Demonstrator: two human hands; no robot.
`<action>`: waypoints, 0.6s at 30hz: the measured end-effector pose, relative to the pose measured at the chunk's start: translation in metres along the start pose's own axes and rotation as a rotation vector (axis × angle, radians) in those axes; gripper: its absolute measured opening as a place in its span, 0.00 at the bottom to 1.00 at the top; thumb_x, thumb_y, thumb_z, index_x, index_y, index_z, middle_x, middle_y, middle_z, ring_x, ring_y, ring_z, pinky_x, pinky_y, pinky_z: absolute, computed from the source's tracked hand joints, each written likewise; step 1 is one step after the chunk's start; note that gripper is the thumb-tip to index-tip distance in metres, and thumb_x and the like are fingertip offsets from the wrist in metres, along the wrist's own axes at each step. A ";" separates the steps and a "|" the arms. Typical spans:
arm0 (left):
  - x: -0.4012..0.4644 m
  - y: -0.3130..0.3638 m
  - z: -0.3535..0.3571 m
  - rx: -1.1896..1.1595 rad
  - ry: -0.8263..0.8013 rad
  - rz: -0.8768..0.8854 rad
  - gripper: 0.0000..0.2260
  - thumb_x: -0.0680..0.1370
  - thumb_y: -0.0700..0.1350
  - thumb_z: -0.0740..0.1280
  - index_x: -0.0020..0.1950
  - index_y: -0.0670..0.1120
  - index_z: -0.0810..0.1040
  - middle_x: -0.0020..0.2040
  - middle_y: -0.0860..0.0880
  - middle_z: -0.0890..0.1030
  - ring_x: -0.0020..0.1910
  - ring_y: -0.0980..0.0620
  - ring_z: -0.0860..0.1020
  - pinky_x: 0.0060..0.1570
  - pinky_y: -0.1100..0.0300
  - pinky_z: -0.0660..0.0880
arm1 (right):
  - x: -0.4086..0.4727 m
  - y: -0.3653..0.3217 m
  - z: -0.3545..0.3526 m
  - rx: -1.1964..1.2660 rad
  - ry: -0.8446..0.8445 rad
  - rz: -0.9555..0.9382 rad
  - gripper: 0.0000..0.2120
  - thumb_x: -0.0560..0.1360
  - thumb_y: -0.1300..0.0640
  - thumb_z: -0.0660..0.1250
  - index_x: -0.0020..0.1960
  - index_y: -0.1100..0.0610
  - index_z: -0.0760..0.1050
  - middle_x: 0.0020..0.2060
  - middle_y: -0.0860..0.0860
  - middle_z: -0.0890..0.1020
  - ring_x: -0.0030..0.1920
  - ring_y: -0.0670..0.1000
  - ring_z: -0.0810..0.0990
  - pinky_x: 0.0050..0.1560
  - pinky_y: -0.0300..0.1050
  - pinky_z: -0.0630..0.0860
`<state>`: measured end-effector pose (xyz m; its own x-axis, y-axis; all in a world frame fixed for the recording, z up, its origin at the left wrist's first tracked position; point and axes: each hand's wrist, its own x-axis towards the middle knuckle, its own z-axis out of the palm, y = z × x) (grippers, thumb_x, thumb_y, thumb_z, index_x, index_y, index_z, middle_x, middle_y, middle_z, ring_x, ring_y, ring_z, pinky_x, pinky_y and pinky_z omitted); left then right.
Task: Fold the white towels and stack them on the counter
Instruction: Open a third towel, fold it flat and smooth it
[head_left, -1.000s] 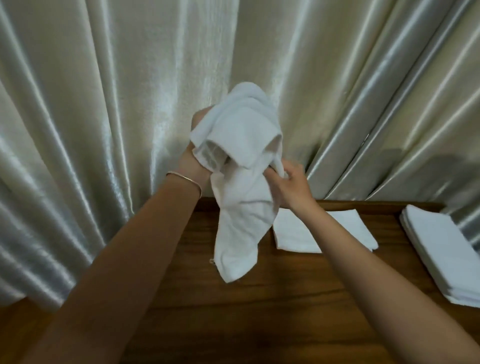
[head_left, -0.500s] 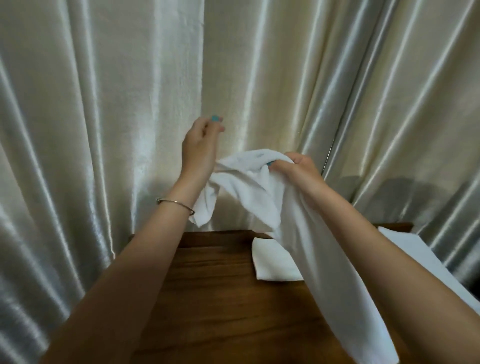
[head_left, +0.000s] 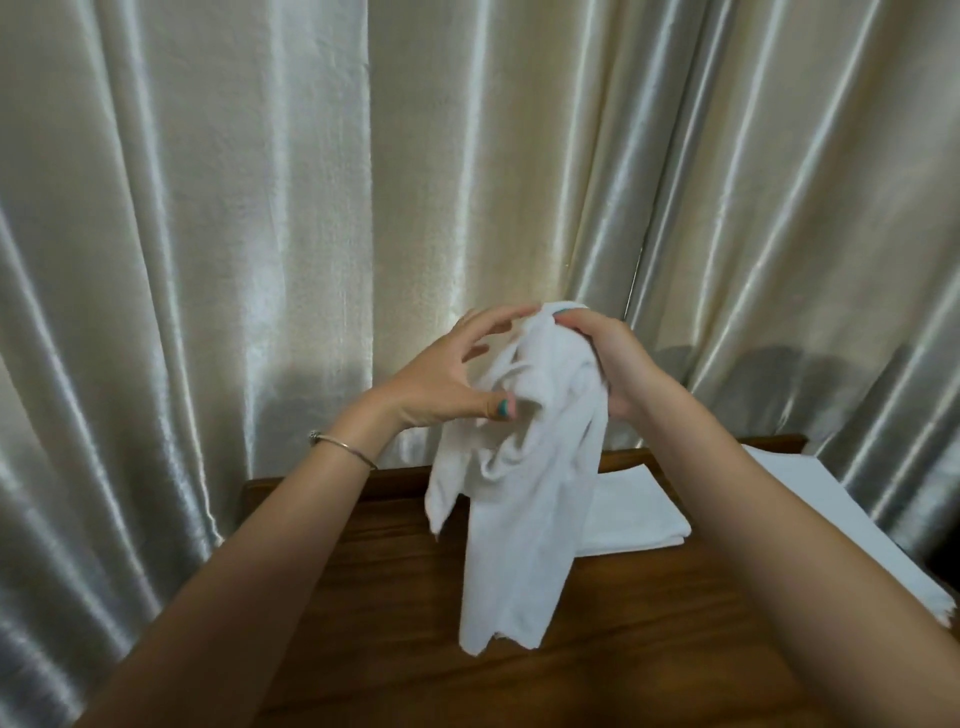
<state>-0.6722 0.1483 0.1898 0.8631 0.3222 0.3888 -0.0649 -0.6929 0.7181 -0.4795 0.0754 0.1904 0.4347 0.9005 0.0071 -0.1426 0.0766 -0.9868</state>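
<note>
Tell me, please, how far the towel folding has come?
Done: one folded towel lies flat on the wooden counter, and a white towel pile sits at its right edge. In hand: an unfolded towel hangs bunched above the counter, gripped by the right hand, with the left hand pinching near its top. Left: spread it, fold it and stack it.

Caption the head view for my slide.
Left hand and right hand hold a crumpled white towel above the counter, folded towel behind.

White towel (head_left: 519, 519); brown wood-grain counter (head_left: 623, 623); shiny cream curtain (head_left: 260, 208); teal nails.
</note>
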 end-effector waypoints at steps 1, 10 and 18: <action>0.002 0.002 0.001 0.085 -0.008 0.009 0.40 0.58 0.63 0.77 0.67 0.62 0.67 0.68 0.57 0.65 0.68 0.61 0.64 0.70 0.64 0.60 | 0.001 0.000 -0.003 0.032 -0.009 0.009 0.13 0.71 0.54 0.69 0.52 0.60 0.79 0.42 0.60 0.82 0.44 0.58 0.82 0.43 0.47 0.78; 0.018 0.011 0.024 0.266 0.145 0.090 0.09 0.74 0.35 0.67 0.50 0.47 0.79 0.47 0.55 0.77 0.46 0.61 0.73 0.46 0.71 0.68 | 0.002 0.003 -0.011 -0.014 -0.020 0.102 0.15 0.70 0.54 0.68 0.55 0.60 0.79 0.45 0.59 0.81 0.43 0.57 0.82 0.42 0.48 0.79; 0.045 0.004 0.037 0.181 0.348 -0.047 0.13 0.75 0.35 0.60 0.40 0.53 0.74 0.49 0.50 0.73 0.44 0.62 0.72 0.44 0.76 0.66 | -0.005 0.033 0.011 -0.570 0.188 0.055 0.23 0.55 0.38 0.66 0.40 0.54 0.71 0.45 0.55 0.77 0.43 0.54 0.76 0.39 0.45 0.70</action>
<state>-0.6151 0.1359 0.1882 0.6394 0.5341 0.5531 0.0868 -0.7649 0.6383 -0.4963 0.0783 0.1592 0.5978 0.8013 -0.0234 0.3070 -0.2558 -0.9167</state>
